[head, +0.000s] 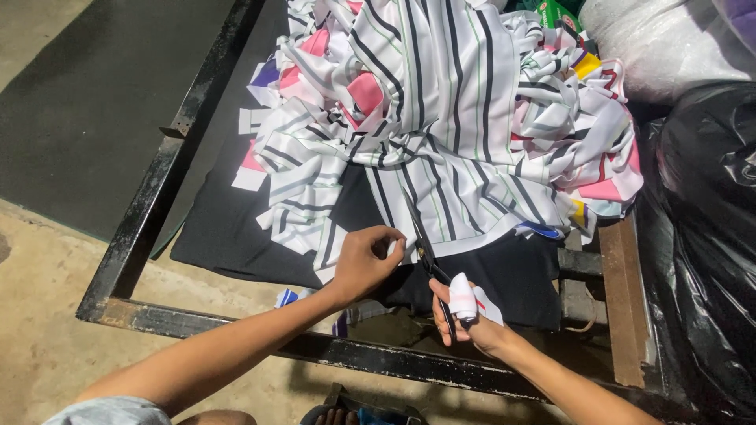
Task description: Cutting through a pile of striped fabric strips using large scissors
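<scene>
At the near edge of the black metal-framed bench [150,212], dark scissors [429,264] are gripped by the right hand [465,315], one finger wrapped in white cloth. Just left, the white striped fabric [449,118] is pinched by the left hand [366,260]. Farther off, mixed fabric scraps [583,157] are heaped.

Dusty concrete floor [47,330], dark mat [87,102], rusty black metal frame [150,212].

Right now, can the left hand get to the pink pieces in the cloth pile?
Probably yes. The left hand pinches the near edge of the striped cloth, and the pink scraps lie farther up the same heap with nothing blocking the way. It would have to let go and stretch forward.
</scene>
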